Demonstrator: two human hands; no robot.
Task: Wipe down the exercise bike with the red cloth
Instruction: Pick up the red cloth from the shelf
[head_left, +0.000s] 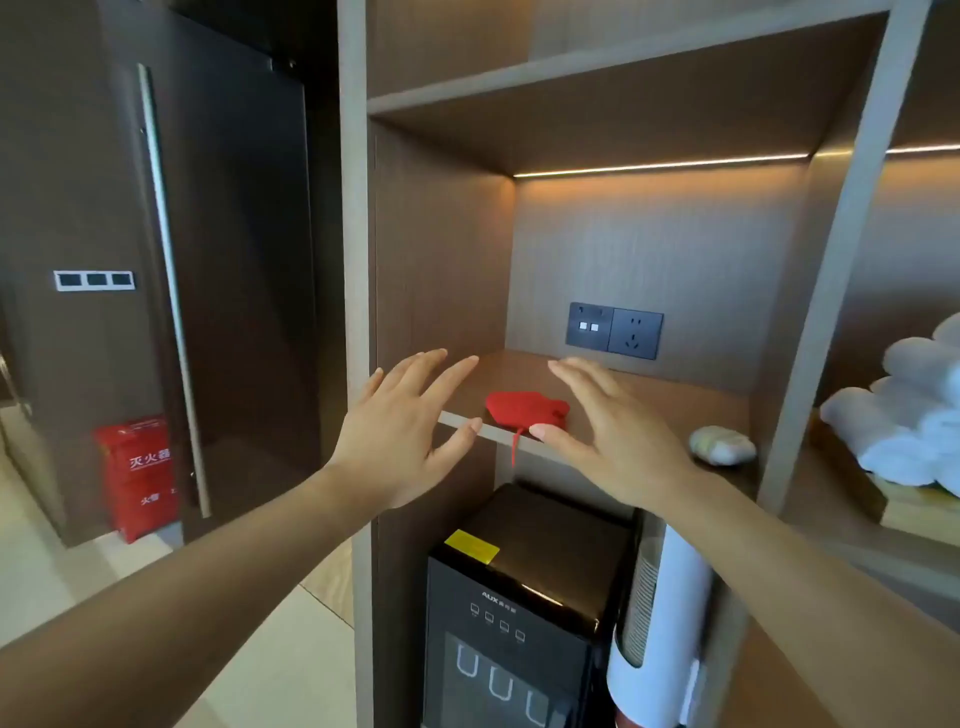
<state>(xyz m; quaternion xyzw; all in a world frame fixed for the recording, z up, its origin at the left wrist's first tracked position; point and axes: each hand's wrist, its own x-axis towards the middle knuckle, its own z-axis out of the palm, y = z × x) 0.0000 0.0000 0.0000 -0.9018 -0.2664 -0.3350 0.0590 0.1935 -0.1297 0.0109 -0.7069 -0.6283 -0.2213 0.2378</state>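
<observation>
Both your hands hover spread over the red cloth on the shelf, nothing gripped yet.

The red cloth (524, 409) lies bunched at the front edge of the shelf (670, 400), between your left hand (402, 434) at its 9 o'clock and your right hand (618, 436) at its 3 o'clock; both are open with fingers splayed, and whether your right thumb touches the cloth you cannot tell. Judge it light, soft and limp: it should crumple rather than slide, so pinch the thick middle of the bundle, not the thin strand hanging over the edge at 6 o'clock. A pale rounded object (722, 445) sits well off at 3 o'clock; its nature is unclear. The exercise bike is nowhere in view, and your right hand covers the cloth's right edge.
</observation>
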